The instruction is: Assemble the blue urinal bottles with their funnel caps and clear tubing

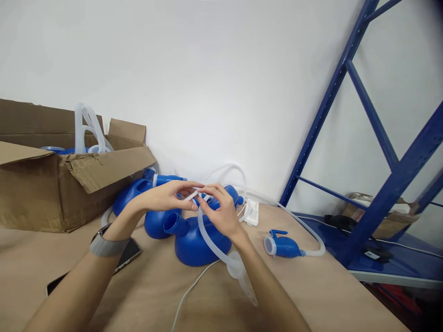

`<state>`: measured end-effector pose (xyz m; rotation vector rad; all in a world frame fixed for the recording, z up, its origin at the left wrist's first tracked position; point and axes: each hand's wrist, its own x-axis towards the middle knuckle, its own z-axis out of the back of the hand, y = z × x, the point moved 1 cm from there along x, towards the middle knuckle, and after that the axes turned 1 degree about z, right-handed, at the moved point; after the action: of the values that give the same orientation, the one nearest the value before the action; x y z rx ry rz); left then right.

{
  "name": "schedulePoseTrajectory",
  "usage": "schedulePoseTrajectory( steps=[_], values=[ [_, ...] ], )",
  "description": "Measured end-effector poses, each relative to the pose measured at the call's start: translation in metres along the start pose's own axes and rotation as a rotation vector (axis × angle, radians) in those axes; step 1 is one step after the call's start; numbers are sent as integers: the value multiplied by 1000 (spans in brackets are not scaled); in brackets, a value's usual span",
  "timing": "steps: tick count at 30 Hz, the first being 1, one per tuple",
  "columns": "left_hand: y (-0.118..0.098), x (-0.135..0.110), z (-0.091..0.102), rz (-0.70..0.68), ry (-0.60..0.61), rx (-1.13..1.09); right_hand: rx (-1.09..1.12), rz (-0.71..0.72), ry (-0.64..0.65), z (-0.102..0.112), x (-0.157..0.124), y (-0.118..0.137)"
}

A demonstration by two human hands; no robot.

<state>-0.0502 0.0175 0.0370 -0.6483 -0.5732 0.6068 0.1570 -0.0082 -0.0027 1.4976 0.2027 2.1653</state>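
Observation:
My left hand (176, 196) pinches a small white stick-like piece (191, 195), whose exact kind I cannot make out. My right hand (221, 212) meets it at the fingertips and grips the upper end of a translucent hose (208, 240). Down past my right wrist the hose runs to a round translucent cap (236, 265). Below both hands lies a blue plastic urinal bottle (197, 246) with its wide neck toward the left. Another blue bottle (157, 224) sits behind it, partly hidden by my left hand.
At left, an open cardboard box (31, 193) holds blue bottles and white handles (88, 127). A dark phone (128, 253) lies under my left forearm. A white power strip (252, 213), a small blue urinal head (285, 246) with hose, and a blue metal rack (372, 110) are rightward.

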Motion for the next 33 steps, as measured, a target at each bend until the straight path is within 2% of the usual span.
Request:
schedulePoseTrajectory(
  steps=[3,5,8,11,13,15,18,22,26,29,33],
  values=[
    [3,-5,11,60,-71,224,-149,-104,161,9,-8,-11],
    [9,-12,14,81,-138,235,-221,-190,304,18,-17,-21],
    [28,-27,3,102,-251,93,-306,-302,465,32,-34,-38],
    [56,-43,-22,107,-351,-134,-254,-419,554,36,-53,-56],
    [72,-51,-39,92,-447,-242,-236,-433,544,32,-65,-66],
    [83,-57,-52,89,-487,-270,-265,-397,475,27,-75,-74],
    [87,-60,-63,139,-462,-127,-308,-351,409,20,-84,-78],
    [77,-63,-63,181,-402,217,-332,-330,412,20,-85,-77],
    [69,-68,-64,129,-422,419,-370,-307,416,18,-84,-77],
    [66,-68,-65,159,-441,460,-376,-293,364,14,-86,-81],
    [60,-64,-60,217,-397,393,-265,-297,298,11,-90,-88]
  ],
)
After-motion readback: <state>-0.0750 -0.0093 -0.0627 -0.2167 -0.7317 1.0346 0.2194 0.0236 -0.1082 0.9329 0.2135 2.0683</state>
